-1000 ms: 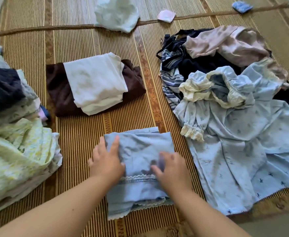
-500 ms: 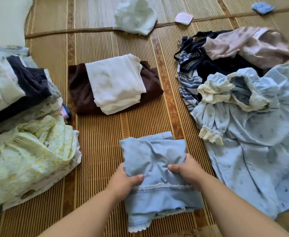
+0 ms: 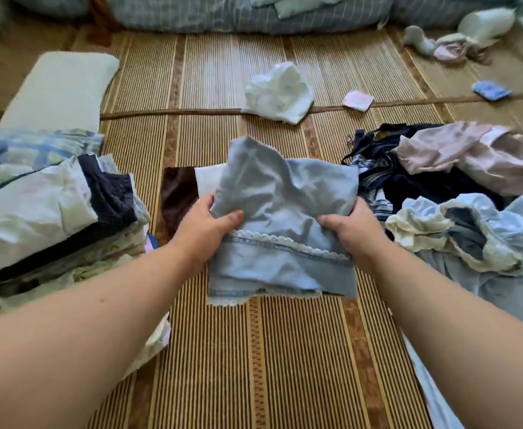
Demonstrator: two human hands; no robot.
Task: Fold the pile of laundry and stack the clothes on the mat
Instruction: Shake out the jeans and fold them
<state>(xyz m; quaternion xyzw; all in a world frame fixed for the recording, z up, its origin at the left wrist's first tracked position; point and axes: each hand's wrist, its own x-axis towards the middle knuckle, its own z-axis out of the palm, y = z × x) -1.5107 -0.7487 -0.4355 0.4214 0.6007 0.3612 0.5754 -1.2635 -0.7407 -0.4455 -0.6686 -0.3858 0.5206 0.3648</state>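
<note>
A folded light-blue garment with lace trim is held above the woven mat. My left hand grips its left edge and my right hand grips its right edge, thumbs on top. Behind it lies a small stack of a folded white piece on a brown piece, mostly hidden by the blue garment. An unfolded pile sits at the right: a pink garment, dark clothes and a pale-blue ruffled garment.
A tall stack of folded clothes stands at the left, with a cream pillow behind it. A crumpled white cloth, a small pink piece and a blue piece lie farther back. Striped bedding lines the far edge.
Both hands went from pressing the blue garment flat on the mat to gripping its sides and lifting it up and forward, toward the white-and-brown stack. The view tilted upward.
</note>
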